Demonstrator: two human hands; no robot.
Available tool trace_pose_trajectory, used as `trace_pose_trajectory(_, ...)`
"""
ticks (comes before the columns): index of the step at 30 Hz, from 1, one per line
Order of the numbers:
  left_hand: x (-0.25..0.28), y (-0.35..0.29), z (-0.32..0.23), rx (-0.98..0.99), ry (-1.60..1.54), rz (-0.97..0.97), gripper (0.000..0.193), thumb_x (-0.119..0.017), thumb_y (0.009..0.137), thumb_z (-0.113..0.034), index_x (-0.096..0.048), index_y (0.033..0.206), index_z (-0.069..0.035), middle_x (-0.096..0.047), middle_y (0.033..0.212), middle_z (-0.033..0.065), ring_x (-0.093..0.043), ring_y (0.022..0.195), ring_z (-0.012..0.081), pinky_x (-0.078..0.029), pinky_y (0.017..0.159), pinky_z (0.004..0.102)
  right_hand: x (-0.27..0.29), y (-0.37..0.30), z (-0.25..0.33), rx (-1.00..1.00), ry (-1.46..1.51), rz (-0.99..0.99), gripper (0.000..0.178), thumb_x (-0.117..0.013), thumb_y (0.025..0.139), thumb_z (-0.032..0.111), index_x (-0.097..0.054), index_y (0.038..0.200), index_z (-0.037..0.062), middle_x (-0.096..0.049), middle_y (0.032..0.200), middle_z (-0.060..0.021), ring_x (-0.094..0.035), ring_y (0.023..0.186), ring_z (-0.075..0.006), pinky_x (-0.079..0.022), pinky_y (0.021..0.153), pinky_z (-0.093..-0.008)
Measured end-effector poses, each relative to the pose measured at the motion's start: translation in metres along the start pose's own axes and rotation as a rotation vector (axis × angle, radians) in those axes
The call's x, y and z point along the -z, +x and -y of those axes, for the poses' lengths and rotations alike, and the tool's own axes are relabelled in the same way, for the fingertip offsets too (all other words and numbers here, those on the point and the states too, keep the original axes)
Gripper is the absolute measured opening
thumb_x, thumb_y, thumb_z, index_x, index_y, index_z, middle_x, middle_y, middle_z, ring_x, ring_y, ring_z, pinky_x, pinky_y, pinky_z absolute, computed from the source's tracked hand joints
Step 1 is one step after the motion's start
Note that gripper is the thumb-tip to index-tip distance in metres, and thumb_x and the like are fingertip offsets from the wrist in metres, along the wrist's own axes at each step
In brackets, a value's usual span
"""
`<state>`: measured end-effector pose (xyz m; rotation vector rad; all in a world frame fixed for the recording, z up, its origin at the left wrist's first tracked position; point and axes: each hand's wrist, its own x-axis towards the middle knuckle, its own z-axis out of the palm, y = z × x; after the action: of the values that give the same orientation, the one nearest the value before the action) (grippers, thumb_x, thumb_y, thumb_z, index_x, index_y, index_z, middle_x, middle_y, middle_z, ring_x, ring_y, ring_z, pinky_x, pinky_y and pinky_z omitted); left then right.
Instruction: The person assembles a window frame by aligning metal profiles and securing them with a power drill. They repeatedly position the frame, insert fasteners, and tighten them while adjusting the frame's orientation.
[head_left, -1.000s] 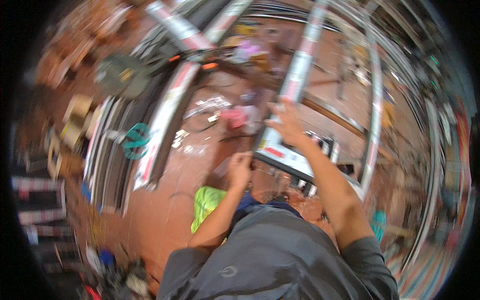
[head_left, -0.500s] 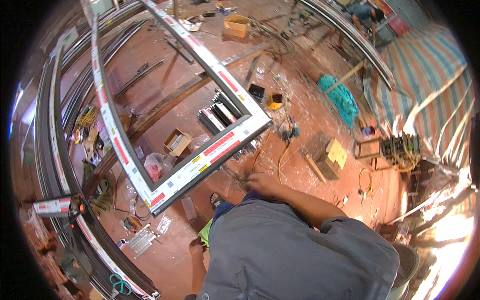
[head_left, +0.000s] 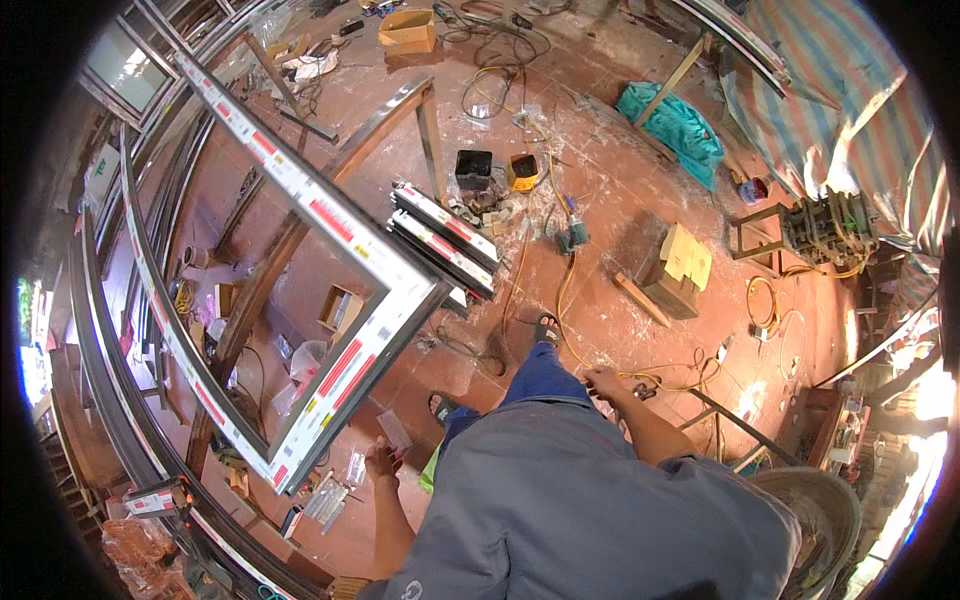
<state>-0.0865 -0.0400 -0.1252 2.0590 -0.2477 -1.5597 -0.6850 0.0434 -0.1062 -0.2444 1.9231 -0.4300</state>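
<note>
My left hand [head_left: 381, 460] hangs beside my left thigh, fingers apart and holding nothing. It is nearest to the near corner of a large rectangular frame [head_left: 341, 380] without touching it. White film with red and yellow stickers covers the frame's face; its outer edge is dark. The frame lies raised above the floor over a wooden trestle [head_left: 265, 268]. By my right thigh is my right hand [head_left: 603, 382], fingers loosely bent, with nothing visible in it. A stack of short profile pieces [head_left: 445, 238] sits beyond the frame's right corner.
Long profiles [head_left: 110, 370] line the left side. A corded power tool [head_left: 572, 237], a yellow-topped block [head_left: 680, 270] and a wooden bar [head_left: 640, 300] lie ahead right. Cords [head_left: 765, 308] trail over the tiles. A large round tub [head_left: 815, 520] stands at my right.
My body has turned and stepped, so the frame appears farther left. My right hand has moved from near the frame's edge to my right thigh. My left hand has swung outward, fingers spreading.
</note>
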Motion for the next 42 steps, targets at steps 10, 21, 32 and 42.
trace_pose_trajectory(10, -0.258, -0.112, -0.066, -0.232, 0.251, 0.121, 0.025, -0.067, 0.102, -0.025, -0.070, 0.112, -0.003, -0.072, 0.087, 0.0069, -0.066, 0.070, 0.0148, -0.051, 0.059, 0.0285, 0.144, 0.153, 0.105, 0.049, 0.195, -0.080, 0.029, -0.064, 0.099, 0.032, -0.070, 0.109, 0.0053, -0.069, 0.083, -0.0075, -0.065, 0.064, -0.0169, -0.049, 0.054, -0.0313)
trace_pose_trajectory(21, -0.498, -0.110, -0.195, -0.202, 0.126, 0.676, 0.031, -0.072, 0.100, -0.025, -0.070, 0.117, 0.001, -0.070, 0.092, 0.0050, -0.065, 0.077, 0.0119, -0.051, 0.065, 0.0245, 0.171, 0.204, 0.240, 0.153, 0.367, -0.096, 0.027, -0.063, 0.100, 0.033, -0.067, 0.100, 0.0061, -0.070, 0.083, -0.0056, -0.065, 0.067, -0.0148, -0.049, 0.057, -0.0301)
trace_pose_trajectory(32, -0.636, -0.002, -0.245, -0.136, 0.365, 0.554, 0.023, -0.068, 0.099, -0.025, -0.075, 0.107, -0.004, -0.070, 0.088, 0.0008, -0.063, 0.075, 0.0090, -0.049, 0.064, 0.0241, 0.180, 0.327, 0.202, -0.131, 0.005, 0.025, 0.035, -0.070, 0.097, 0.042, -0.069, 0.100, 0.0071, -0.070, 0.085, -0.0063, -0.066, 0.069, -0.0166, -0.052, 0.062, -0.0363)
trace_pose_trajectory(42, -0.877, 0.221, -0.280, -0.527, 1.253, 0.536, 0.046, -0.064, 0.099, -0.052, -0.072, 0.105, -0.007, -0.073, 0.091, 0.0195, -0.071, 0.087, 0.0423, -0.055, 0.076, 0.0476, 0.217, 0.609, 0.234, 0.290, -0.529, 0.100, 0.032, -0.065, 0.096, 0.025, -0.070, 0.126, 0.0141, -0.073, 0.111, -0.0193, -0.070, 0.107, -0.0375, -0.054, 0.092, -0.0479)
